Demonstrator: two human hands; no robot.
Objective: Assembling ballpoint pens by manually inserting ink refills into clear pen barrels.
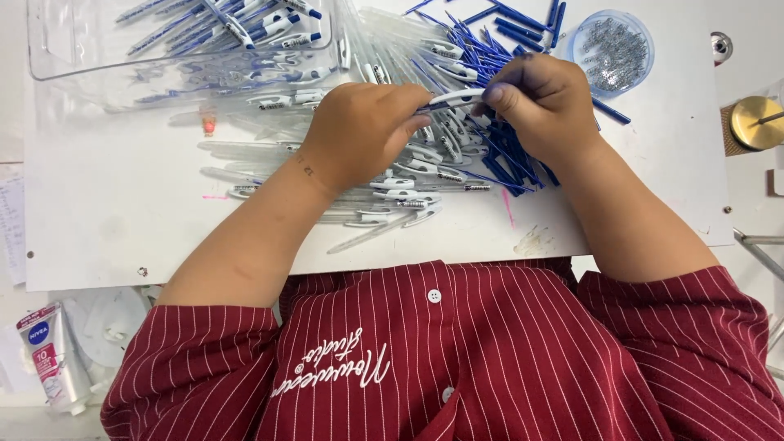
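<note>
We see a glossy white-and-blue plastic pen [445, 100] pinched between the left hand [359, 131] and right hand [543, 102]. Beneath lie smooth blue plastic tubes [510, 155] and clear, shiny pen barrels [245, 151]. The white board [122, 220] looks matt (scuffed and stained pink in places). Far left, a clear plastic tray [49, 49] gleams; far right, a blue plastic cup [611, 51] holds bright metal springs.

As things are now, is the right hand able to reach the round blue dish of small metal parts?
Probably yes. The round blue dish sits uncovered, just beyond the right hand, with only loose blue pen parts lying nearby. However, both hands are busy: the right and left hand hold one white pen together.
</note>
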